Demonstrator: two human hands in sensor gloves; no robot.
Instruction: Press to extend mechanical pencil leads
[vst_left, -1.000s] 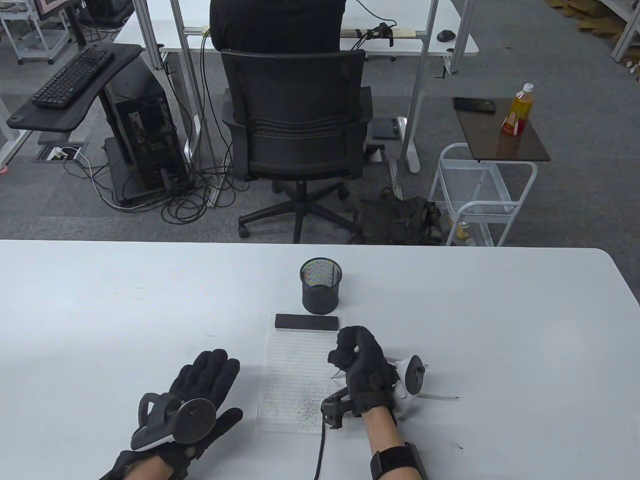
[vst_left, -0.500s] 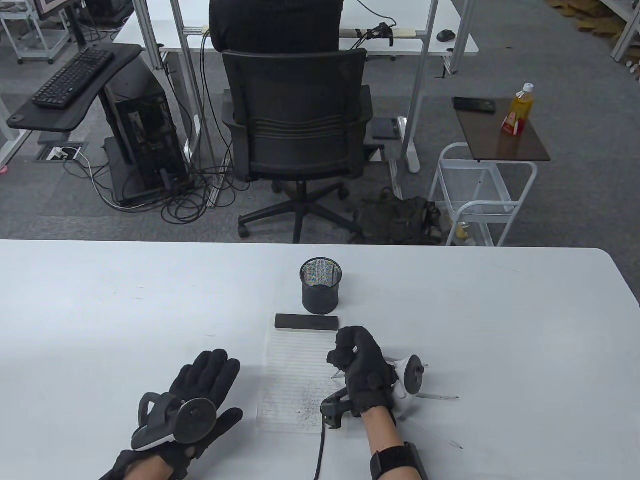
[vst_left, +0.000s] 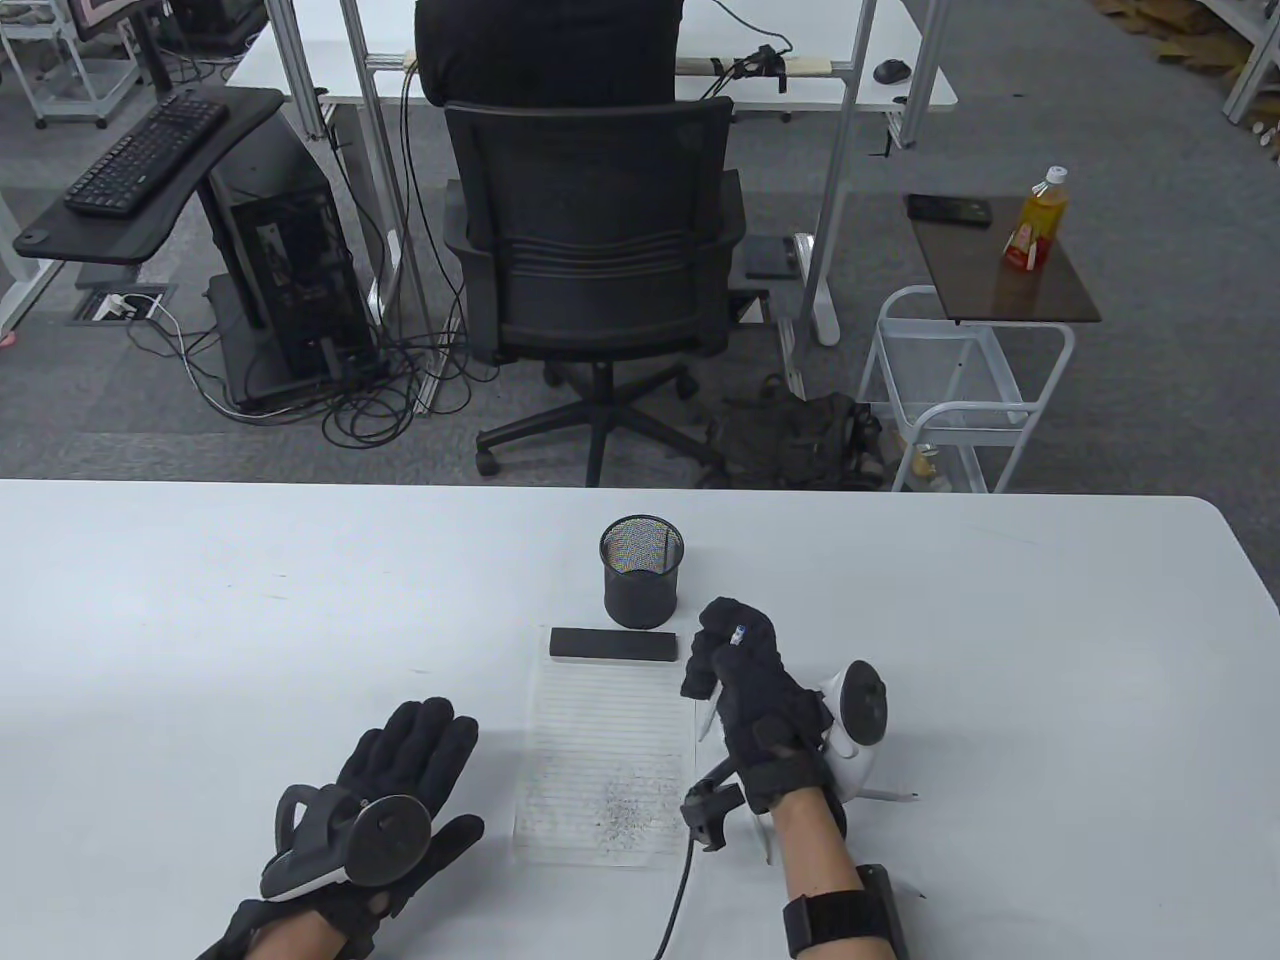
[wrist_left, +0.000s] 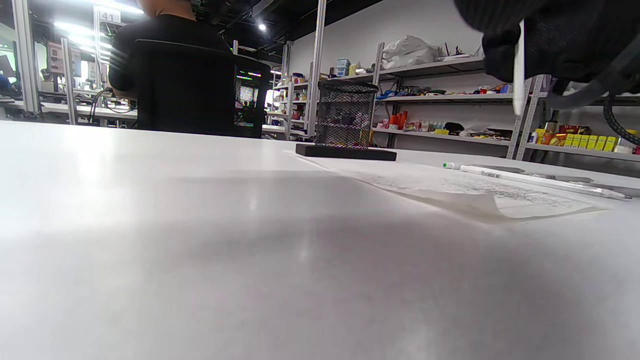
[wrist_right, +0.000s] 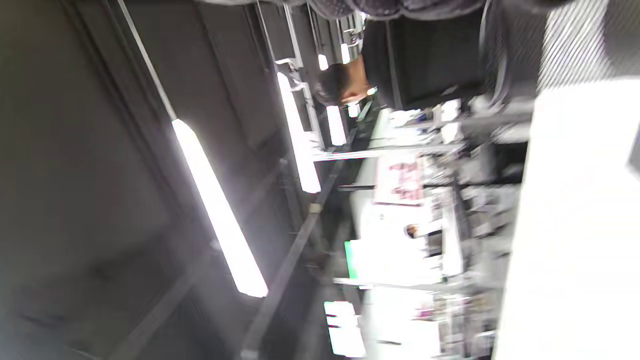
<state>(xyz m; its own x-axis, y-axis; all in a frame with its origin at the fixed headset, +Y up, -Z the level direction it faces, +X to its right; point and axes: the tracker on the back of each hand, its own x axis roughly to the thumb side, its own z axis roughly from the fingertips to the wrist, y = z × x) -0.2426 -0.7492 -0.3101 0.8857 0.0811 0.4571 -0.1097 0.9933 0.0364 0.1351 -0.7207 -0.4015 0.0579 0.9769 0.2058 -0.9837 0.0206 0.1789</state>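
Note:
My right hand grips a white mechanical pencil nearly upright above the right edge of the lined paper. Its cap end shows above the curled fingers and its tip points down. In the left wrist view the pencil hangs from the gloved hand, its tip clear of the table. My left hand rests flat and empty on the table, left of the paper. The paper carries a patch of grey pencil marks. The right wrist view is blurred and on its side and shows none of these.
A black mesh pen cup stands behind the paper, with a flat black bar on the paper's top edge. More white pencils lie on the table by my right wrist; they also show in the left wrist view.
My right hand has moved right and away from me, toward the cup, lifting the pencil off the paper and turning it more upright. The left hand has not moved.

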